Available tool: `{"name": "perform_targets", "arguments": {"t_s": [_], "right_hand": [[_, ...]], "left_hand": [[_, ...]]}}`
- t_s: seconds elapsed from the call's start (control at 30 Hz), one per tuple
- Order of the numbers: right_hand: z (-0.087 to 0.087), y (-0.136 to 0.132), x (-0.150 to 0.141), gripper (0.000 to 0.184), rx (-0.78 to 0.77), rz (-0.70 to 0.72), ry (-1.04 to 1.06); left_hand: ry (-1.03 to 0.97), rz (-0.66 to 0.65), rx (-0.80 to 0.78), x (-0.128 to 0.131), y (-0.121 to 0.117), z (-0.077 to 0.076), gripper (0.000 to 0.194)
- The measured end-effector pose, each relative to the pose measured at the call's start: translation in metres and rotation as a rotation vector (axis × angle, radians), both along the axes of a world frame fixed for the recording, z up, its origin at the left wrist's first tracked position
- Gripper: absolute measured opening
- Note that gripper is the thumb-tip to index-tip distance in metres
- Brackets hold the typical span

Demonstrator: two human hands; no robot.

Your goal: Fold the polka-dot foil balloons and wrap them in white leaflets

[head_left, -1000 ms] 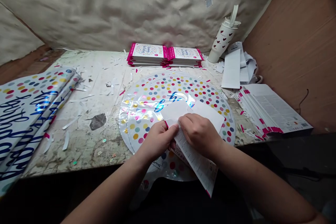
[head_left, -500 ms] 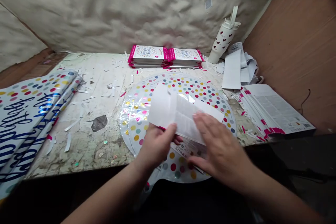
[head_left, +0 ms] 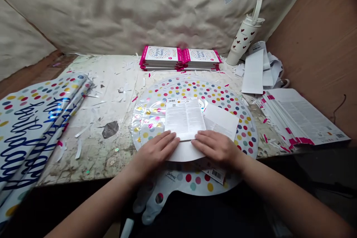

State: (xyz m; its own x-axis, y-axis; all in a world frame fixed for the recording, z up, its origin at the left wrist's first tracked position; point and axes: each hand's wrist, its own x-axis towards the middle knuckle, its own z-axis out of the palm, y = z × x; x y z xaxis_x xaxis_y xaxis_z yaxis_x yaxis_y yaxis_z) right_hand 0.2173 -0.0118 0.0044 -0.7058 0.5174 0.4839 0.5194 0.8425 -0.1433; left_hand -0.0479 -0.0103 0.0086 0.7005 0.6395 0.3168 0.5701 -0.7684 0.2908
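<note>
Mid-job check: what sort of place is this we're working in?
Probably a hand-packing bench in a workshop: matching stacks of printed packets lie at the back, a pile of printed cards sits at the right, and paper scraps litter the worn table.

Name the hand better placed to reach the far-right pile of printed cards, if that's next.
Right, I'd judge. The right hand is nearer the pile of printed cards; the left hand would likely have to cross it. Both rest on the white card.
</note>
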Motion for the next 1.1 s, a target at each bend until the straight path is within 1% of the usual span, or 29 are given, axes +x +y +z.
{"name": "perform_targets", "arguments": {"t_s": [0.07,0.1,0.13,0.2,0.27,0.33,0.37,0.4,0.43,0.47,0.57,0.6,0.67,0.7,0.77,0.87,0.93,0.97,1.0,1.03,1.07,1.1], "right_hand": [[-0.013,-0.01,-0.001,0.03,0.006,0.017,-0.1],[-0.017,-0.014,-0.001,0.028,-0.004,0.007,-0.121],[-0.018,-0.017,-0.001,0.027,-0.023,-0.004,-0.122],[-0.016,-0.018,-0.002,0.022,-0.097,-0.036,-0.07],[-0.009,-0.015,-0.006,0.015,-0.235,-0.136,0.005],[-0.004,-0.009,-0.011,0.01,-0.38,-0.279,0.057],[-0.002,-0.005,-0.013,0.01,-0.426,-0.345,0.064],[-0.001,-0.002,-0.014,0.013,-0.44,-0.39,0.056],[-0.002,0.001,-0.015,0.018,-0.419,-0.404,0.032],[-0.003,0.004,-0.015,0.022,-0.375,-0.387,-0.007],[-0.008,0.01,-0.011,0.028,-0.241,-0.241,-0.142],[-0.009,0.011,-0.009,0.029,-0.218,-0.197,-0.169],[-0.009,0.01,-0.009,0.031,-0.187,-0.151,-0.203],[-0.008,0.008,-0.009,0.031,-0.17,-0.142,-0.221],[-0.005,0.004,-0.013,0.032,-0.155,-0.134,-0.267],[0.001,-0.003,-0.02,0.04,-0.219,-0.143,-0.344],[0.003,-0.005,-0.024,0.046,-0.268,-0.161,-0.406],[0.004,-0.005,-0.025,0.048,-0.272,-0.181,-0.439],[0.005,-0.004,-0.027,0.049,-0.26,-0.206,-0.47],[0.007,-0.002,-0.028,0.049,-0.231,-0.234,-0.496],[0.01,0.0,-0.029,0.047,-0.189,-0.255,-0.513],[0.014,0.002,-0.03,0.043,-0.139,-0.263,-0.52]], "left_hand": [[0.1,-0.033,-0.019,0.004,-0.005,-0.009,0.036],[0.123,-0.054,-0.032,0.005,-0.007,-0.011,0.035],[0.127,-0.071,-0.051,0.007,-0.008,-0.011,0.034],[0.085,-0.082,-0.096,0.012,-0.009,-0.009,0.028],[0.021,-0.017,-0.149,0.018,-0.007,-0.005,0.023],[-0.024,0.104,-0.18,0.027,-0.004,-0.003,0.022],[-0.031,0.151,-0.177,0.03,-0.001,-0.003,0.023],[-0.023,0.171,-0.162,0.033,0.001,-0.004,0.024],[-0.004,0.167,-0.131,0.035,0.003,-0.005,0.026],[0.019,0.143,-0.084,0.036,0.005,-0.008,0.027],[0.072,0.044,0.065,0.032,0.006,-0.014,0.03],[0.084,0.011,0.088,0.03,0.004,-0.016,0.031],[0.108,-0.055,0.076,0.026,0.0,-0.017,0.034],[0.127,-0.074,0.045,0.024,-0.003,-0.017,0.037],[0.181,-0.071,-0.036,0.023,-0.009,-0.014,0.041],[0.229,-0.034,-0.12,0.024,-0.015,-0.005,0.044],[0.164,-0.01,-0.132,0.024,-0.019,0.004,0.037],[0.106,0.028,-0.157,0.025,-0.021,0.01,0.031],[0.039,0.079,-0.22,0.026,-0.024,0.016,0.026],[-0.028,0.128,-0.347,0.027,-0.027,0.021,0.025],[-0.1,0.17,-0.548,0.029,-0.03,0.026,0.027],[-0.189,0.201,-0.811,0.032,-0.032,0.03,0.03]]}}
